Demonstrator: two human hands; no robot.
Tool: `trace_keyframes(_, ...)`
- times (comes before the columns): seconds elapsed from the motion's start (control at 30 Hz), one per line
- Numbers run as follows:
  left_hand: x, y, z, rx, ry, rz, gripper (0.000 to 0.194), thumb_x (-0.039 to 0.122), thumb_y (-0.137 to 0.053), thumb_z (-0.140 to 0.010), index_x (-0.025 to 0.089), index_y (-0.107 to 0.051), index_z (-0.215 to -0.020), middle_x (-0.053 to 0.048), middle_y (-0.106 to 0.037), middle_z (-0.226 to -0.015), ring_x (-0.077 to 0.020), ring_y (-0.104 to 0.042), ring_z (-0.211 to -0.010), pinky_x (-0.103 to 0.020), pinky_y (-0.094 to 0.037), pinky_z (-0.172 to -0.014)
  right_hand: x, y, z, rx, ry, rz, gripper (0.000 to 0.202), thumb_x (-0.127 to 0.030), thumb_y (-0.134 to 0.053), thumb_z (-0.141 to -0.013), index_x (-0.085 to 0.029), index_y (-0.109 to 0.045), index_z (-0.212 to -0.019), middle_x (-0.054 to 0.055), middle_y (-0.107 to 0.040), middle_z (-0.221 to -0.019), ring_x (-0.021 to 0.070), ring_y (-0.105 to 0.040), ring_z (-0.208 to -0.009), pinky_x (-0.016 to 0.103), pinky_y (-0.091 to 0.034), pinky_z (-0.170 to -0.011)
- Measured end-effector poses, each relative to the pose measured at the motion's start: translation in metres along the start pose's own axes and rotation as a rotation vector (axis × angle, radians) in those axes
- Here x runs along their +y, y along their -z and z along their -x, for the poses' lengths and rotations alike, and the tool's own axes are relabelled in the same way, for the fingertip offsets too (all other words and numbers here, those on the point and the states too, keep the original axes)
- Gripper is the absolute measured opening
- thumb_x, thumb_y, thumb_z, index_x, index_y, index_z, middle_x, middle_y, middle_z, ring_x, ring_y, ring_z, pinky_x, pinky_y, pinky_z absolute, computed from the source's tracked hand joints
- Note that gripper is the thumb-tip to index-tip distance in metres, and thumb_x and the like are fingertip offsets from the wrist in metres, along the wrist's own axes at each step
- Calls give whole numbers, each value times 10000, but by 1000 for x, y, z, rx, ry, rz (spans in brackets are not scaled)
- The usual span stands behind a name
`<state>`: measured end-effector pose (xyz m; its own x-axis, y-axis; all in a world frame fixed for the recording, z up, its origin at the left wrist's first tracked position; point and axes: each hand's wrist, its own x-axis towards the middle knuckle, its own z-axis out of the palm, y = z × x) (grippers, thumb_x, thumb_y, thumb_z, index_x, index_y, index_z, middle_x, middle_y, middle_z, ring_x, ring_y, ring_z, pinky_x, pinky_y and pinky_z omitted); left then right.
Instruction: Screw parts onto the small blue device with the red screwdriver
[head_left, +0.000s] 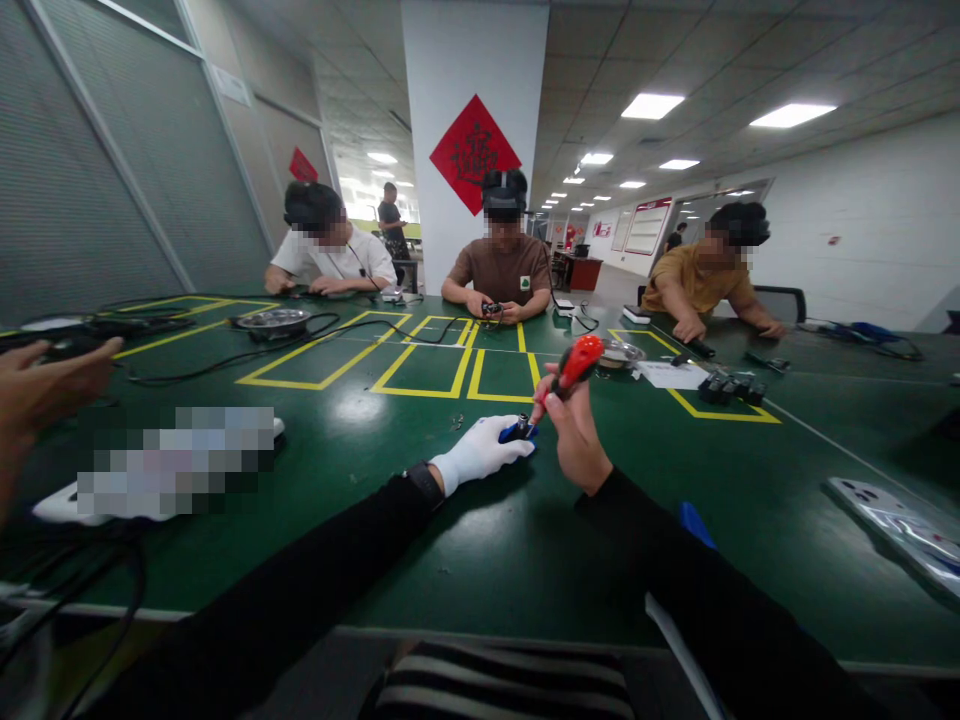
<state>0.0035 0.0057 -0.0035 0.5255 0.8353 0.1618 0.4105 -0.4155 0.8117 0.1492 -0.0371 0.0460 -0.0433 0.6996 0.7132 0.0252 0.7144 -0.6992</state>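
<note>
right sleeve (697,585) overlapping blue object (696,523), phone (892,515), black cables (139,570)

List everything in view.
Screwdriver: 1, red, right hand
Cylindrical part: 1, black, left hand
Phone: 1, silver, right
Dishes: 2, silver, far
Paper: 1, white, right
Blocks: several, black, beside paper
Blurred object: 1, white, left
Cables: several, black, left
Tape outlines: several, yellow, table
Table: 1, green, foreground
Diamond sign: 1, red, pillar
Seated people: 3, white, brown, tan tops, opposite
Standing people: 2, dark clothes, background
Co-worker's hand: at least 1, bare, left
Left hand: 1, white glove, centre
Right hand: 1, bare, centre
</note>
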Motion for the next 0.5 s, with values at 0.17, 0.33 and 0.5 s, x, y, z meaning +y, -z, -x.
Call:
trace_keyframes(0.17, 0, -2, 0, 71, -57, -15, 303, 442, -579, -755, 146, -585, -820, 16, -558, -594, -110, -486, -486, -226, -377, -470, 9, 13, -2, -337, 185, 469, 198, -224, -561, -832, -185, -532, -1024, 90, -542, -1061, 222, -515, -993, 371, -418, -872)
trace_keyframes(0.33, 0, -3, 1, 48, -60, -37, 300, 432, -558, -777, 146, -599, -861, 13, -573, -612, -116, -502, -506, -240, -407, -502, 22, 16, 0, -138, 87, 441, 199, -266, -527, -864, -198, -506, -1049, 38, -595, -908, 173, -565, -784, 313, -442, -735)
trace_keyframes(0.5, 2, -1, 3, 56, -135, -126, 457, 437, -620, -735, 179, -588, -1111, -41, -663, -905, -194, -623, -795, -317, -500, -748, 27, 16, -2, 261, -77, 28, 211, -399, -487, -884, -226, -475, -1003, -51, -545, -689, 75, -446, -437, 214, -381, -449)
